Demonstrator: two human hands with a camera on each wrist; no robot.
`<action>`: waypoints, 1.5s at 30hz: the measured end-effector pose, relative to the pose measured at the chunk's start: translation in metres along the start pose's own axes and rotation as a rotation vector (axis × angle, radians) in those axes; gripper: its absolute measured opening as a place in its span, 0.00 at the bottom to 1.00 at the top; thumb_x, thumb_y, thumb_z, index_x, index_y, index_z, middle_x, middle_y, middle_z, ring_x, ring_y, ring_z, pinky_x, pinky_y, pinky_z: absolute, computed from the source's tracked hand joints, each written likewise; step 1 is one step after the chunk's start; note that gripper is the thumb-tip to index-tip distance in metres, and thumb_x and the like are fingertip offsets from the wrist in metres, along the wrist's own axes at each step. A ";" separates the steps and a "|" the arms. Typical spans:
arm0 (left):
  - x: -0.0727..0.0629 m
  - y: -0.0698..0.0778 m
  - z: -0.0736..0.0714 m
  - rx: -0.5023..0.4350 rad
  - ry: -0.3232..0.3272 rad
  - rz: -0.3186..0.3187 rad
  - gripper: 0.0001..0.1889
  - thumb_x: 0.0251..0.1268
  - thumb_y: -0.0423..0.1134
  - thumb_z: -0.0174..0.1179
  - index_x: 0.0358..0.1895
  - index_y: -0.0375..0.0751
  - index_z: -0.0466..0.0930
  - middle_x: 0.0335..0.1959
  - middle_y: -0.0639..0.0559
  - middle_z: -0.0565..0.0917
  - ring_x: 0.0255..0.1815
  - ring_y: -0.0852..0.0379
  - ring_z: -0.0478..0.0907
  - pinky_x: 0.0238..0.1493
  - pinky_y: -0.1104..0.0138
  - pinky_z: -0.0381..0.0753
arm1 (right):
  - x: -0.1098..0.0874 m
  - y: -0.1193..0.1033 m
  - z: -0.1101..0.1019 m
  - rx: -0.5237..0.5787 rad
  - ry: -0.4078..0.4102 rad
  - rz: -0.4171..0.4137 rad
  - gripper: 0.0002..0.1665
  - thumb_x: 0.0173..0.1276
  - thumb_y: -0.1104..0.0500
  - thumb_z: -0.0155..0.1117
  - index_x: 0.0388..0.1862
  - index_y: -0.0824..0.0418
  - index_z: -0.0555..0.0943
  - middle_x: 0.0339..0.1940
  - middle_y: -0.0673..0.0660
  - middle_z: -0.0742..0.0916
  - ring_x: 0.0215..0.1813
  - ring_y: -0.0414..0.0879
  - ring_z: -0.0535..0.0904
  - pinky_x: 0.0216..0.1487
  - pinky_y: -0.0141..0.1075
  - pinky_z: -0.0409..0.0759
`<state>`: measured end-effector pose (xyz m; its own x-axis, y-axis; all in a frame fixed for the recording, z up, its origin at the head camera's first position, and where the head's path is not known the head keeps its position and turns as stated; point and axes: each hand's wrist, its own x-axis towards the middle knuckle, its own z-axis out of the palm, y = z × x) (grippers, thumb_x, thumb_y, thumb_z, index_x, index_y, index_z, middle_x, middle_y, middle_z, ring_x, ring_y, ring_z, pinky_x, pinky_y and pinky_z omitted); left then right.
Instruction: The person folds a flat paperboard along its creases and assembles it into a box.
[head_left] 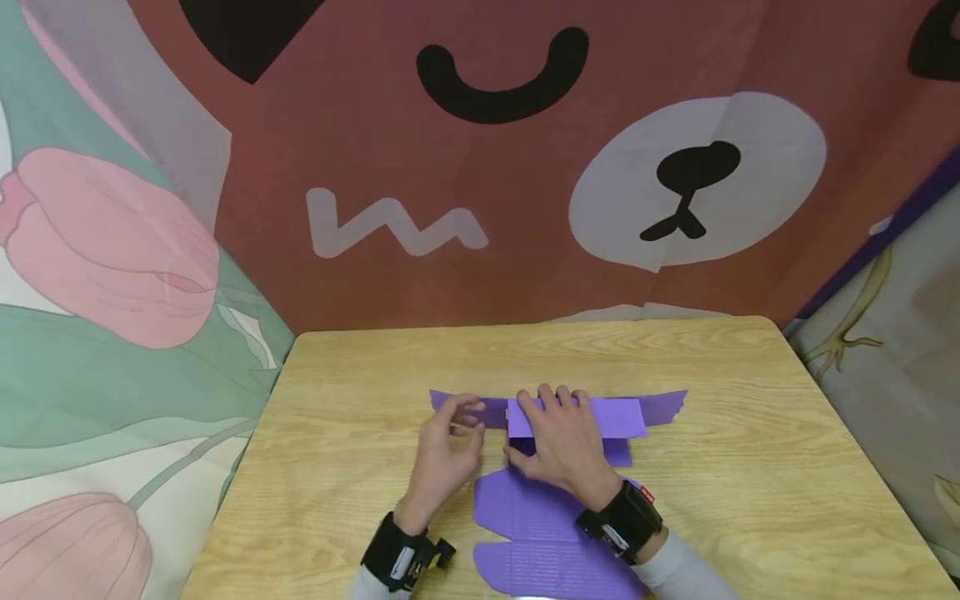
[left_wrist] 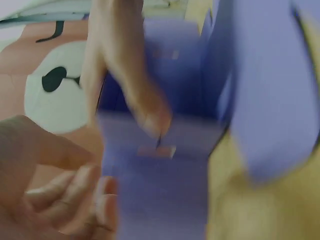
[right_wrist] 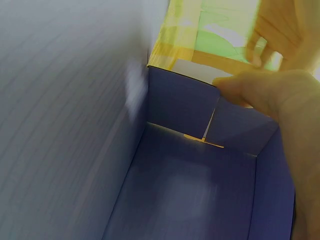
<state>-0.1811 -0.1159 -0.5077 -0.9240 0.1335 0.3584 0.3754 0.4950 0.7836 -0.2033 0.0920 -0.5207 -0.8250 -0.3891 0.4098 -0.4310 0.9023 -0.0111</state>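
Note:
A partly folded purple cardboard box point(head_left: 615, 417) lies on the table, its ribbed lid panel point(head_left: 540, 517) spread toward the person and long flaps reaching out at both ends. My right hand point(head_left: 562, 437) grips the box, fingers over the far wall and thumb at the left end. In the right wrist view that thumb point(right_wrist: 250, 90) presses the top edge of the end wall point(right_wrist: 180, 102), where two panels meet. My left hand point(head_left: 446, 458) is beside the left end flap point(head_left: 493, 412), fingers loosely bent. The left wrist view shows its fingertips point(left_wrist: 107, 202) close to the flap's edge; contact is unclear.
The wooden table point(head_left: 360, 375) extends around the box on both sides. Behind its far edge hangs a printed cloth point(head_left: 375, 292) with a cartoon bear face. Black wrist straps point(head_left: 626, 521) with cameras sit on both wrists.

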 end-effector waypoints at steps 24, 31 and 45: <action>-0.013 -0.033 -0.032 0.226 0.077 0.035 0.21 0.58 0.34 0.69 0.56 0.41 0.78 0.50 0.50 0.84 0.50 0.55 0.81 0.55 0.58 0.81 | 0.002 0.000 -0.002 0.013 -0.032 -0.006 0.47 0.48 0.21 0.60 0.60 0.49 0.74 0.48 0.58 0.83 0.49 0.59 0.78 0.55 0.56 0.71; -0.018 -0.030 -0.031 0.172 0.063 0.043 0.15 0.59 0.30 0.67 0.49 0.40 0.80 0.46 0.50 0.86 0.47 0.54 0.84 0.49 0.56 0.85 | 0.002 0.001 -0.001 0.023 -0.028 -0.006 0.47 0.48 0.22 0.60 0.61 0.49 0.74 0.48 0.58 0.82 0.49 0.60 0.77 0.55 0.57 0.71; -0.034 -0.014 -0.012 0.029 -0.069 -0.020 0.12 0.63 0.31 0.64 0.48 0.46 0.78 0.43 0.54 0.84 0.37 0.62 0.82 0.35 0.71 0.85 | 0.001 0.001 0.001 0.023 -0.043 0.004 0.49 0.47 0.21 0.61 0.61 0.48 0.73 0.48 0.57 0.82 0.49 0.58 0.77 0.57 0.56 0.70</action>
<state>-0.1543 -0.1374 -0.5246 -0.9344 0.1816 0.3065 0.3558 0.5223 0.7750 -0.2047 0.0928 -0.5211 -0.8414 -0.3936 0.3703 -0.4356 0.8995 -0.0336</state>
